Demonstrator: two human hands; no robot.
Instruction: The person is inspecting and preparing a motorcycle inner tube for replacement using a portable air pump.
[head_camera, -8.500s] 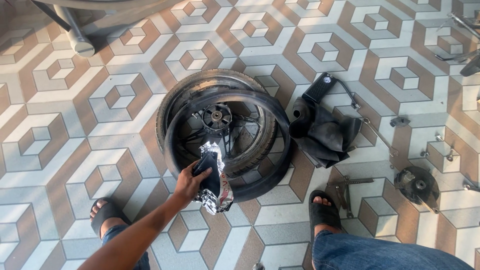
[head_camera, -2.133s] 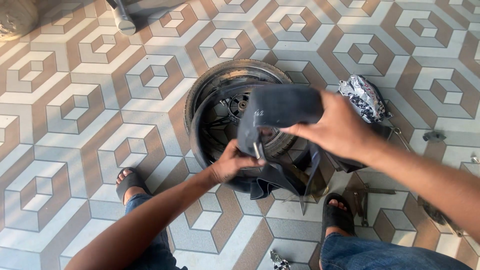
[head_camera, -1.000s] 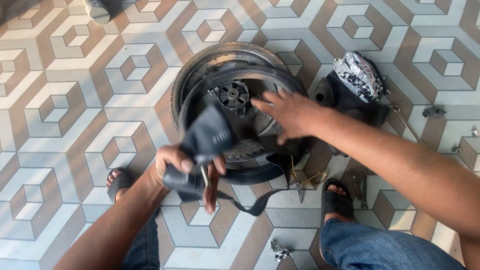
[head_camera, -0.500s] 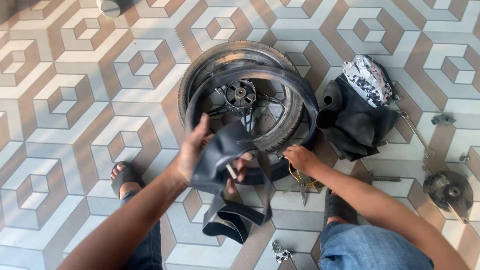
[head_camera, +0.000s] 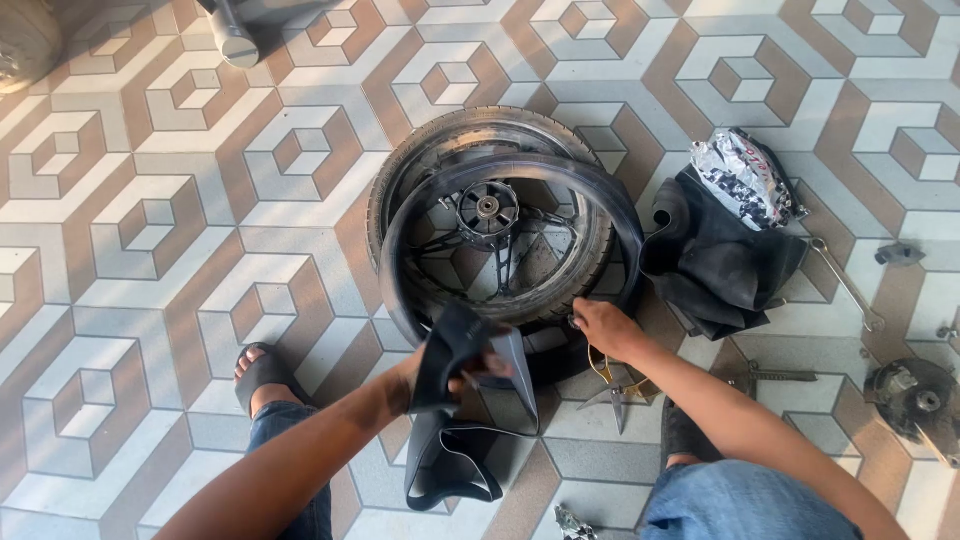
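Note:
A black motorcycle wheel with its tyre (head_camera: 480, 150) lies flat on the patterned tile floor. A black rubber inner tube (head_camera: 455, 440) hangs folded in front of it. My left hand (head_camera: 445, 365) grips the folded tube near its top. My right hand (head_camera: 603, 328) rests on the tyre's near right edge, fingers closed where the tube's loop (head_camera: 625, 230) lies over the wheel. Whether it pinches the tube or only presses there is hard to see.
Another crumpled black tube (head_camera: 725, 265) lies right of the wheel with a silver foil wrapper (head_camera: 745, 178) on it. Pliers (head_camera: 615, 385), a spanner (head_camera: 845, 283), a bolt (head_camera: 775, 377) and a round metal hub part (head_camera: 915, 395) lie on the floor. My sandalled feet (head_camera: 262, 372) are below.
The silver-wrapped tube was set on the old tube at right. I unfolded the new tube; its loop now drapes over the wheel, and my right hand moved to the tyre's edge.

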